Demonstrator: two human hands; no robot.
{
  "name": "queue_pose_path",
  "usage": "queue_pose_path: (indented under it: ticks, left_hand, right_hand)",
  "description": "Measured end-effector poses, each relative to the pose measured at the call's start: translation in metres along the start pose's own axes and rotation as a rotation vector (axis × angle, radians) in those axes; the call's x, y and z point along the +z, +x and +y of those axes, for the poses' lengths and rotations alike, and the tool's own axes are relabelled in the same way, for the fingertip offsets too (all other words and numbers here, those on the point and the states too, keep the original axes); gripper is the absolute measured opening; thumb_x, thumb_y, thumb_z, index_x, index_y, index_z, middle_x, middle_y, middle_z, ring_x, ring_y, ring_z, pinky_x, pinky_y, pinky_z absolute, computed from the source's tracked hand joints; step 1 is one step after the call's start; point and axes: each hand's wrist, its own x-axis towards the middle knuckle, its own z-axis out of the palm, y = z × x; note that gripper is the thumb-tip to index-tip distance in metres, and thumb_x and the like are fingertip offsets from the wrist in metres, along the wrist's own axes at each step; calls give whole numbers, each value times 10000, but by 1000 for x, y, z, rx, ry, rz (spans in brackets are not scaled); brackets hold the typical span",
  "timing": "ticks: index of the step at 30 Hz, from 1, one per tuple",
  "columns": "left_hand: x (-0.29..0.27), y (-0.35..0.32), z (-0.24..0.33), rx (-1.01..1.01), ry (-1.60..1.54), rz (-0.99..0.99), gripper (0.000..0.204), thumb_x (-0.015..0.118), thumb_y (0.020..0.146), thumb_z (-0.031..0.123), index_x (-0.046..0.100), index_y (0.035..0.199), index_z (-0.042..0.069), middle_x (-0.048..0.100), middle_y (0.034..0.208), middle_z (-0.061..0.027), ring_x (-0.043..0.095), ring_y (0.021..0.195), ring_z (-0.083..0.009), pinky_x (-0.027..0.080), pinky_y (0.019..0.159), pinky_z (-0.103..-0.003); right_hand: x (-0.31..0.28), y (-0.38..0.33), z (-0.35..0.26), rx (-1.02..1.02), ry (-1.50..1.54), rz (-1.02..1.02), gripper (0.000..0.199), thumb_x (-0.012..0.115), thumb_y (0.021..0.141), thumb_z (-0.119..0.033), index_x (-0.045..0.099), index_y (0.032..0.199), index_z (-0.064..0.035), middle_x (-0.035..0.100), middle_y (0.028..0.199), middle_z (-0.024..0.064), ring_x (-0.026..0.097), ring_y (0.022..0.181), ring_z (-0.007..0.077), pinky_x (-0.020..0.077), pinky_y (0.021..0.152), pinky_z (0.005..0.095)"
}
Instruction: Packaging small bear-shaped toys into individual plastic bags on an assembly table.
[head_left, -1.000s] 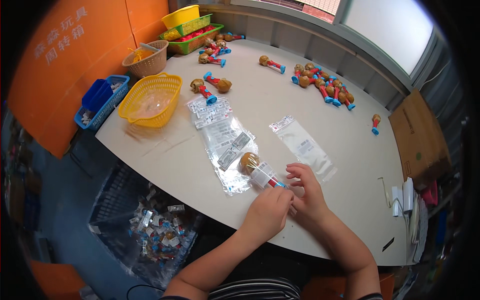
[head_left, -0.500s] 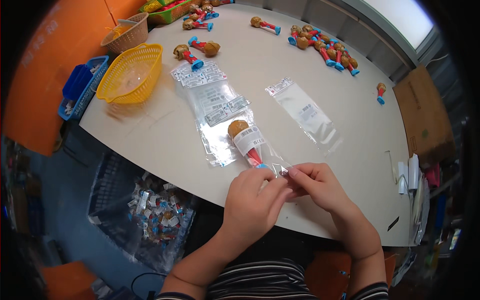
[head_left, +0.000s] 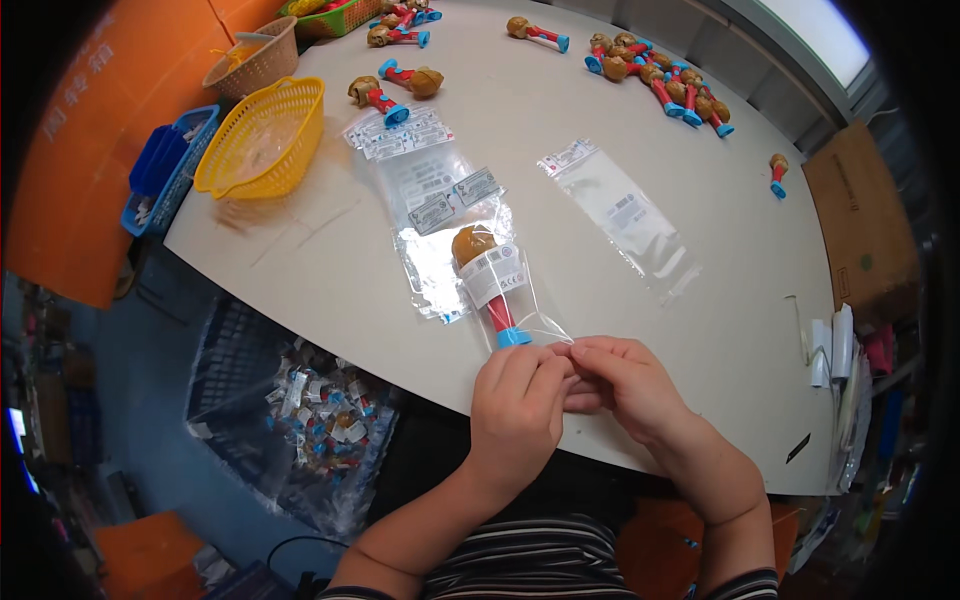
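Note:
A clear plastic bag [head_left: 541, 318] lies in front of me with a toy [head_left: 500, 312] inside. The toy has a round golden-brown head, a red stem and a blue foot, and a white printed label wraps over it. My left hand [head_left: 520, 405] pinches the bag's near edge beside the blue foot. Close against it, my right hand [head_left: 628, 388] pinches the same edge between thumb and fingers. Beyond the toy, a stack of flat clear bags [head_left: 425, 190] with printed headers lies on the table. One separate flat bag [head_left: 622, 215] rests to the right.
Loose toys [head_left: 668, 80] are heaped at the far right, and others [head_left: 392, 88] lie at the far left. A yellow basket [head_left: 308, 130] and a blue basket [head_left: 205, 135] stand left. A lined crate [head_left: 215, 360] of packed toys sits below the table. A cardboard box [head_left: 858, 220] stands right.
Both hands have drawn closer together along the bag's near edge, the left shifting slightly right. The toy's blue foot now shows more fully. The whole view has shifted a little.

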Motion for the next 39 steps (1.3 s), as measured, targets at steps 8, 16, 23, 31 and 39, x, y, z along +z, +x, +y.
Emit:
queue_pose_path:
  ticks: [8,16,23,31,39]
  left_hand:
    - [-9,7,-7,-35,-141,-120,164,690,726,-47,579,828,16,568,836,-130,551,796,-329,458,720,-394]
    - [-56,2,-15,-194,-461,-366,154,710,742,-40,580,802,16,609,853,-120,594,831,-293,476,762,-343]
    - [-48,4,-13,-138,-122,-94,201,776,710,8,682,886,30,633,860,-102,609,813,-273,492,752,-337]
    - [-12,-3,-8,8,53,-44,203,717,722,-22,654,914,-1,599,880,-110,576,818,-302,476,707,-379]
    - [-14,-12,-18,32,-10,-147,186,672,734,-46,555,870,2,565,912,-138,556,848,-329,465,724,-391]
  right_hand:
    - [5,3,3,-29,-2,71,324,461,1007,-185,620,1139,65,688,1002,152,701,871,210,590,798,327]
    - [-4,13,3,-63,-19,158,291,476,1005,-193,633,1043,49,693,1029,175,709,861,213,593,788,312]
    - [9,7,-2,-18,-83,7,332,483,1011,-206,625,1139,65,686,1080,187,693,968,235,580,853,338]
    - [6,6,7,-31,8,-53,336,492,1019,-208,633,1191,45,690,1042,113,683,931,153,568,845,272]
    - [4,10,15,-6,-27,33,315,498,1001,-195,634,1119,63,694,1015,171,703,909,230,588,813,339]
